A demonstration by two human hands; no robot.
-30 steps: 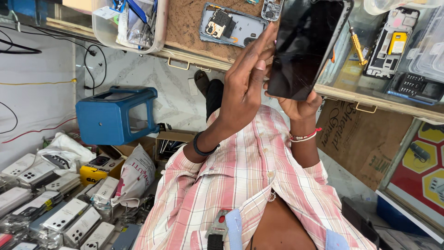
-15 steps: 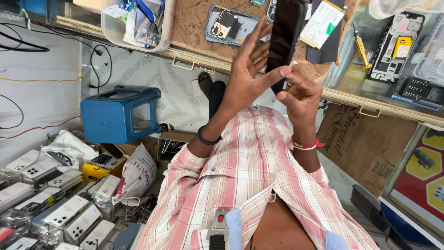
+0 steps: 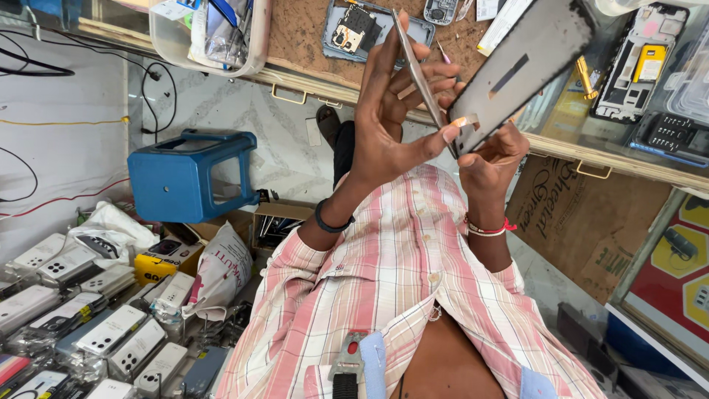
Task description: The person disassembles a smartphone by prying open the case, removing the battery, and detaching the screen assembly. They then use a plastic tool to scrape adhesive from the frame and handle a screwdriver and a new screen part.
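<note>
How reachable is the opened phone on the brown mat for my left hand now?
Probably yes: the opened phone lies just past the fingertips of the left hand with nothing between. But that hand pinches a thin grey piece, so it isn't free to grip.

— What was the panel [image 3: 528, 70] like that the right hand [image 3: 491, 155] held?

— Grey, matt, with dark smudges; the tweezers [image 3: 417, 74] in the left hand [image 3: 388, 125] were smooth, shiny metal.

— And the worktop [image 3: 303, 33]?

— Rough brown, cork-like. The stool [image 3: 185, 181] was glossy blue plastic, the box [image 3: 583, 222] dull brown cardboard, the shirt [image 3: 399, 295] soft checked cloth.
</note>
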